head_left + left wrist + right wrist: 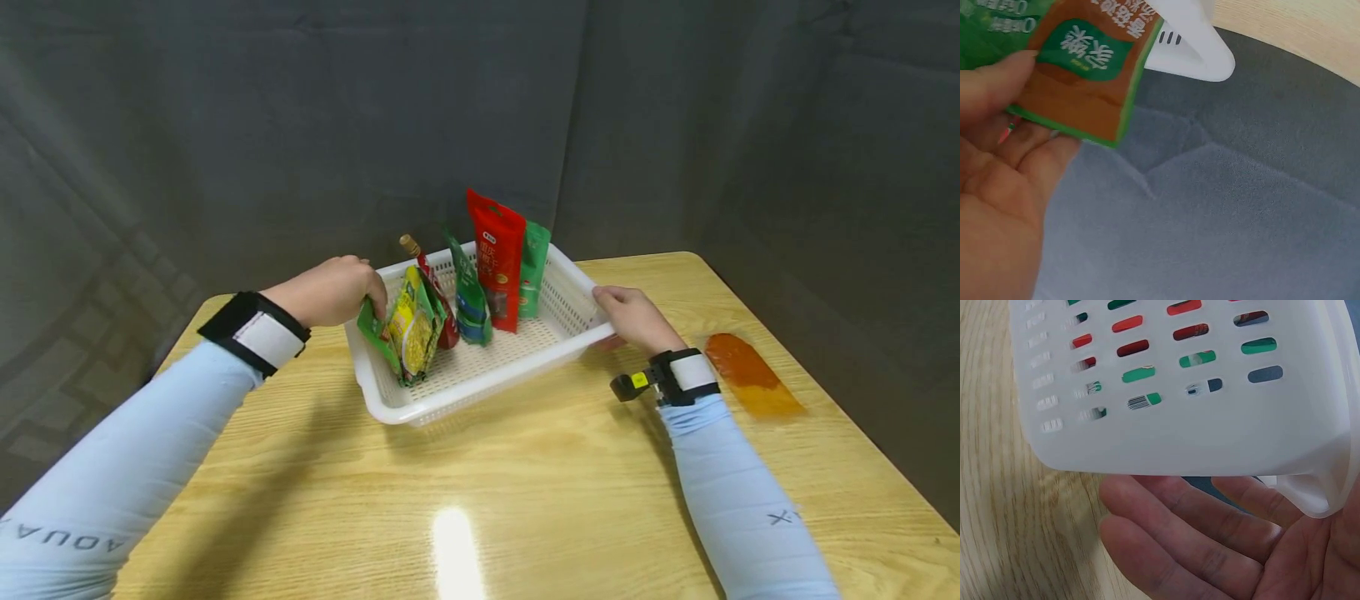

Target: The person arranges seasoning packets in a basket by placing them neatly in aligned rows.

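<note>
My left hand (337, 290) pinches a green and brown food packet (1085, 69) at the left end of a white plastic basket (480, 392). In the left wrist view the thumb lies on its printed face, with fingers behind. My right hand (636, 318) grips the basket's right end, thumb at the rim; its other fingers (1172, 544) curl beneath that rim, outside the slotted wall. Inside the basket stand a yellow packet (415, 329), a red bottle (447, 329) with a tan cap, a dark green pouch (470, 296), a tall red bag (498, 258) and a green bag (533, 267).
The basket is over the far part of a wood-grain table (525, 483), tilted in the head view. An orange-brown patch (750, 375) marks the tabletop on the right. Dark grey cloth (300, 125) hangs behind the table and along its sides.
</note>
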The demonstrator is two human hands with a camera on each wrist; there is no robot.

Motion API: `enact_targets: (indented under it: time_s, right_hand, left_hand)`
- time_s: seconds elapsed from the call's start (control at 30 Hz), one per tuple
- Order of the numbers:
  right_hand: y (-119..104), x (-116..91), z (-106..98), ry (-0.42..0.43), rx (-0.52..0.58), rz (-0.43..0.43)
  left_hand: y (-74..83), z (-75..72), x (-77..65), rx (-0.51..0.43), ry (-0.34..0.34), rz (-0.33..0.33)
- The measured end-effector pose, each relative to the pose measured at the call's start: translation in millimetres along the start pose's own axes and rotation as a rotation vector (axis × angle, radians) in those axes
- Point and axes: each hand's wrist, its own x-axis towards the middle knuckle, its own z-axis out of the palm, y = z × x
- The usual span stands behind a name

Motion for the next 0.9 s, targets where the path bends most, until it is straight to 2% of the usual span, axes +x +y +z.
enact_targets:
  time_s: [0.23,0.57,0.63,0.9]
  right_hand:
    - [-1,0,-1,0.001,-0.003,-0.002]
    - [0,0,0,0.003,-0.005,-0.002]
    - [0,0,0,0.003,-0.005,-0.004]
    - [-2,0,2,-0.005,0.003,-0.005]
  left_hand:
    - [-4.3,6.5,7.6,-0.107,-0.01,-0.036]
    - [-2.3,13.8,17.5,-0.1,-0.038,-0.117]
    - [-1.8,13.9,18.6,-0.09,-0.042,-0.113]
    - [-5.5,17.7,18.3,-0.02,-0.011,-0.027]
